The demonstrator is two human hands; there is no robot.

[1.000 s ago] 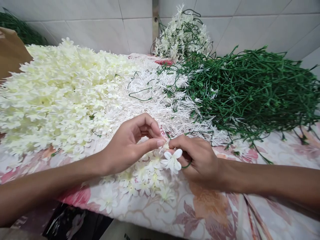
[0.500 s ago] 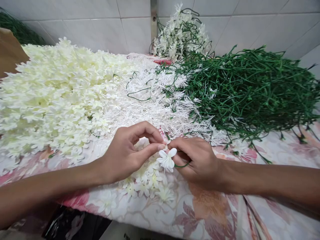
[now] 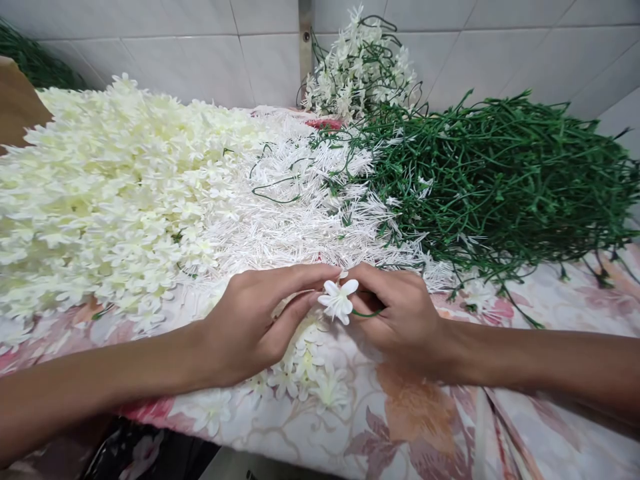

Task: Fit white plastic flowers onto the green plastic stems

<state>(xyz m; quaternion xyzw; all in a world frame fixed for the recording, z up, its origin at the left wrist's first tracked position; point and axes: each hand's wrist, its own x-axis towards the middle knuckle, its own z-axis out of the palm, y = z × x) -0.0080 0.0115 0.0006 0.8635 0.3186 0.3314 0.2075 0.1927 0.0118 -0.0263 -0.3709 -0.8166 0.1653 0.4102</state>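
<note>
My right hand is closed around a green artificial flower stem. From its fingers a white artificial flower with thin stamens sticks out toward me. My left hand meets it from the other side, its fingers bent together and its fingertips at a small white piece just above the flower. What lies between the left fingertips is mostly hidden. Below both hands, loose white blossoms lie on the floral cloth.
A big heap of cream petals spreads at the left. White stamen bunches fill the middle, and green stems pile up at the right. Flowered stems stand against the tiled wall. Brown cardboard stands far left.
The left hand has turned slightly, its index finger straightening and its thumb moving left and down from the white piece. The flower in the right hand has risen slightly.
</note>
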